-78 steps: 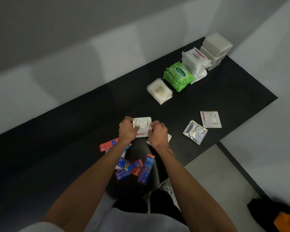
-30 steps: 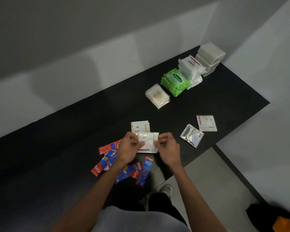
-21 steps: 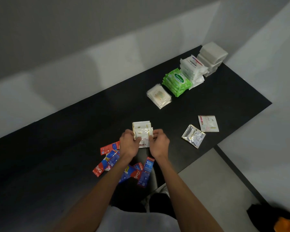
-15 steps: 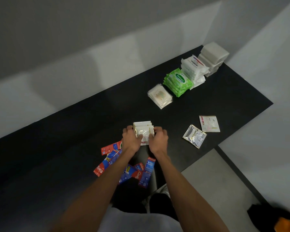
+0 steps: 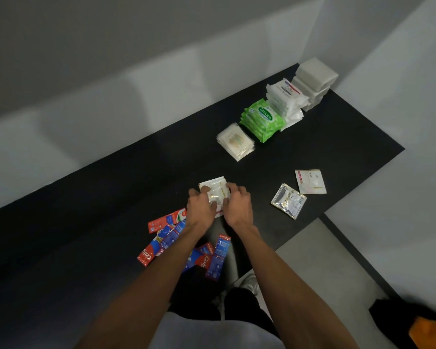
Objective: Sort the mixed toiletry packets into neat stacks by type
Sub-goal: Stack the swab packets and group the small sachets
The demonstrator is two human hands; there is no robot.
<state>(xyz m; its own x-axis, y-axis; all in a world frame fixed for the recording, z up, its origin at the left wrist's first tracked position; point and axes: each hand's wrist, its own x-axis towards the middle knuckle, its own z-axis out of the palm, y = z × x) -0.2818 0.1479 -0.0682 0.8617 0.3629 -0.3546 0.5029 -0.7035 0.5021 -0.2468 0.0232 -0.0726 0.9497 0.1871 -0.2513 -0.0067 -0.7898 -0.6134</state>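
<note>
A: Where is the pile being worked on?

B: Between the two hands. The left hand (image 5: 201, 206) and the right hand (image 5: 237, 205) have their fingers (image 5: 205, 189) curled onto opposite edges of a small stack of glossy white sachets (image 5: 215, 188). They pinch it from both sides on the matt black counter (image 5: 337, 137). I read that as squaring it up.

A: What would come next?

B: Probably the loose flat white sachet with a pink edge (image 5: 310, 181), right of the fingers and slightly beyond them. Its long axis runs roughly away from the person, a little skewed. It seems to match the stack, and the right hand is plainly nearer.

A: And the shiny one?

B: A crinkled silver foil sachet (image 5: 288, 200) lies between the fingers and that white one, turned corner-on. Whether those two touch, I cannot tell.

A: Anything else?

B: Slick red-and-blue toothpaste sachets (image 5: 171, 238) overlap in a loose heap on the near side of the fingers, partly under the left forearm. Well beyond the fingers a row of stacks stands: clear flat packets (image 5: 235, 141), soft green wipe packs (image 5: 262, 119), white wipe packs (image 5: 285, 99) and plain white blocks (image 5: 312, 79).
</note>
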